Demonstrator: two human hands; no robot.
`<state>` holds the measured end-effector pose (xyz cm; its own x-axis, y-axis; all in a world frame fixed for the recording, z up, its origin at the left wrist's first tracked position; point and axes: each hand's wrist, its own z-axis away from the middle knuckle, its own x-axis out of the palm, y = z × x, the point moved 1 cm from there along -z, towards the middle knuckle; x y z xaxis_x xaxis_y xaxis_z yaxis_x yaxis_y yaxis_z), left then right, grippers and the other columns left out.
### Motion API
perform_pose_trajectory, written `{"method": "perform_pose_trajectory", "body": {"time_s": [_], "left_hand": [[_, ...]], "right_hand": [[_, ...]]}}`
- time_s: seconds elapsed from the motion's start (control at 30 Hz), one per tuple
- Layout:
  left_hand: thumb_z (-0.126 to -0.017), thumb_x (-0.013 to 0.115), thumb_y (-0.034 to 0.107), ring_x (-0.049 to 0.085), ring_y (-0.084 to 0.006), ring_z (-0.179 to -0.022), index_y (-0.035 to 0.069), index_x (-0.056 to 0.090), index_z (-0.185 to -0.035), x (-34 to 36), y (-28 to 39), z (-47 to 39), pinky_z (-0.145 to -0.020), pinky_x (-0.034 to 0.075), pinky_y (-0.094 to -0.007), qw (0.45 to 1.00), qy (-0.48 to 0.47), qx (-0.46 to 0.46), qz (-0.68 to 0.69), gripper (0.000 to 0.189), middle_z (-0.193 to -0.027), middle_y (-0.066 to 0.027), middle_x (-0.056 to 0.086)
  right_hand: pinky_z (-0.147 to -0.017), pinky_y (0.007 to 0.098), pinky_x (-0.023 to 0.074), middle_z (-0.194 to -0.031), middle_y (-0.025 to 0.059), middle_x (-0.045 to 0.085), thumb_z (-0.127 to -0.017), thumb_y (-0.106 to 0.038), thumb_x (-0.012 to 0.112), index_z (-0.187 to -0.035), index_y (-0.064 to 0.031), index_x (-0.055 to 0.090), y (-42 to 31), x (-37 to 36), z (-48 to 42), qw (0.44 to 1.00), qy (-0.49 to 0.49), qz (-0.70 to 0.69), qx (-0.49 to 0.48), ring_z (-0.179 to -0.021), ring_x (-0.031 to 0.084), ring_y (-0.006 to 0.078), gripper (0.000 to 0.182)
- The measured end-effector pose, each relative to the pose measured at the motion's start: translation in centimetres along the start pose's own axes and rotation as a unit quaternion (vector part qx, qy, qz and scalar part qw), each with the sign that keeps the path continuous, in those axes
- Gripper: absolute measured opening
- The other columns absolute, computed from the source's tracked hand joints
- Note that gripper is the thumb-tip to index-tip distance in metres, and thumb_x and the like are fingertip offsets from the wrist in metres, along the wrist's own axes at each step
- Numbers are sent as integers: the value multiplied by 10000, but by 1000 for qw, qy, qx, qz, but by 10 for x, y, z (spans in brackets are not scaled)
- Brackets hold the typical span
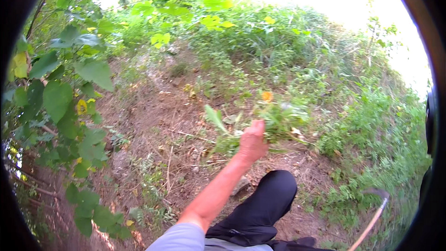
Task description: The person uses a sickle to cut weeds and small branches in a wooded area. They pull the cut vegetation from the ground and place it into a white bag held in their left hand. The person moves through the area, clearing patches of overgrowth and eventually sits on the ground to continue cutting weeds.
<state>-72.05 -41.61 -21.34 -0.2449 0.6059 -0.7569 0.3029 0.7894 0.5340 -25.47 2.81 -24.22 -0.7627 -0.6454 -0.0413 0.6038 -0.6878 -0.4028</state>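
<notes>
My left hand (253, 142) reaches out over the slope, its fingers closed around a bunch of cut-looking green weeds (284, 120). Leafy stems stick out on both sides of the fist, and an orange flower (267, 96) shows at the top of the bunch. The leaves are slightly blurred. At the lower right is a sickle with a curved metal blade (378, 192) and a wooden handle (367, 226) that runs off the bottom edge. My right hand is out of view, so what it holds is hidden.
My bent knee (278, 188) in dark trousers is below the hand, beside a stone (240, 185). A broad-leaved shrub (57, 99) hangs in on the left. Dry litter covers the soil (146, 122). Dense low weeds (369, 136) grow on the right and up the bank.
</notes>
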Motion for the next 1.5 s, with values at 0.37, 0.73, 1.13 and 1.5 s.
{"method": "perform_pose_trajectory", "body": {"time_s": [0.37,0.73,1.13,1.5], "left_hand": [[-627,711,40,581,-393,-867,-21,464,-1190,-15,-12,12,-729,492,-462,1000,-15,-10,-14,618,-998,-185,529],[-718,621,66,598,-371,-895,-17,485,-1109,-111,-127,47,-762,497,-465,976,-6,-97,-196,423,-1030,-206,546],[-696,702,256,646,-369,-946,-36,677,-927,-284,-356,234,-796,524,-418,749,-221,-508,-363,373,-1003,-283,641],[-794,671,216,588,-365,-999,-74,581,-1081,22,-189,61,-884,454,-412,975,-161,-138,-65,417,-1045,-245,613]], "right_hand": [[-472,403,480,-651,51,539,-897,-208,572,-906,-91,516,14,72,52,942,159,194,-221,-525,537,211,130],[-358,284,435,-620,42,509,-884,-92,572,-944,-42,482,5,93,77,939,179,149,-252,-443,492,140,119],[-397,423,474,-651,46,537,-892,-241,613,-939,-101,522,21,74,69,942,191,147,-235,-465,521,230,173],[-344,237,422,-630,19,488,-855,-70,552,-965,0,483,5,97,63,915,226,40,-332,-435,493,83,148]]}}
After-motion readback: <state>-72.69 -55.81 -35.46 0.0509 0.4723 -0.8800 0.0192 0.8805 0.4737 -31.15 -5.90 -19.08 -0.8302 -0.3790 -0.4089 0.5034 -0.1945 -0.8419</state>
